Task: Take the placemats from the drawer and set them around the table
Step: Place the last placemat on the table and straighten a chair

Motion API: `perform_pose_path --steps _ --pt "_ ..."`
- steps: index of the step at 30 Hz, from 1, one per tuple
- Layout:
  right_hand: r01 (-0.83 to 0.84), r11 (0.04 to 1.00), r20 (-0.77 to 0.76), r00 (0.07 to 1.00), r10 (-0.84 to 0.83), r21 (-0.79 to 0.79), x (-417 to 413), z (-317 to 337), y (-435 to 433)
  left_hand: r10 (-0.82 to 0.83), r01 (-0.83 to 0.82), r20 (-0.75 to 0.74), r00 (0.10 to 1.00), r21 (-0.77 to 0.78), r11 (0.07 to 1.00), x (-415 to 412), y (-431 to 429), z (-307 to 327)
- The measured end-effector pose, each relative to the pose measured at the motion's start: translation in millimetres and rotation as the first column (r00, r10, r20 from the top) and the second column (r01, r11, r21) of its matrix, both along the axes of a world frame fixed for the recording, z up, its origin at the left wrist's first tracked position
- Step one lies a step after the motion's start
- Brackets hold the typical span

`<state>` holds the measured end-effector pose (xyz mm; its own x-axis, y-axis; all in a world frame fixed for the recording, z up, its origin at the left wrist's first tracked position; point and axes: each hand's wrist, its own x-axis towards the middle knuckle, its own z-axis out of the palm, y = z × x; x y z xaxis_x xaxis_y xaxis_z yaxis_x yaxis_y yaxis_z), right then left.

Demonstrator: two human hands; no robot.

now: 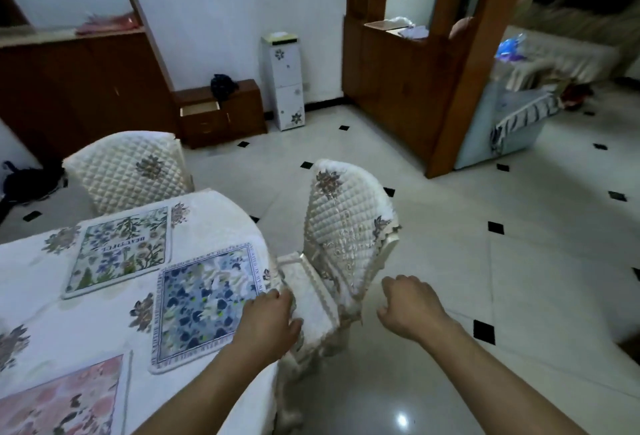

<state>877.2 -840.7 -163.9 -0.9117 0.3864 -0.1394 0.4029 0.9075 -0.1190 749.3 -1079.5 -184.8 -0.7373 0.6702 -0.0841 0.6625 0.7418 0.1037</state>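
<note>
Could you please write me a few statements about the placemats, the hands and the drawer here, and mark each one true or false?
1. Three placemats lie on the table: a green floral placemat, a blue floral placemat and a pink placemat. True.
2. The left hand rests at the blue floral placemat's edge. True.
3. The right hand carries a placemat. False: it holds nothing.
4. The drawer of the low cabinet is shut. False: it stands pulled open.
5. The blue floral placemat lies on the chair. False: it lies on the table.

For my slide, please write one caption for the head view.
Left hand adjusts blue placemat on the table; right hand empty.
</note>
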Motion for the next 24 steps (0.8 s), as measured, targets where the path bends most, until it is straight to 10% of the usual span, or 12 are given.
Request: perform_pose_path --steps 24 --pt "-0.075 0.997 -0.065 0.995 0.075 -0.005 -123 16 447 -0.008 0.015 -0.070 0.998 0.093 0.996 -125 472 23"
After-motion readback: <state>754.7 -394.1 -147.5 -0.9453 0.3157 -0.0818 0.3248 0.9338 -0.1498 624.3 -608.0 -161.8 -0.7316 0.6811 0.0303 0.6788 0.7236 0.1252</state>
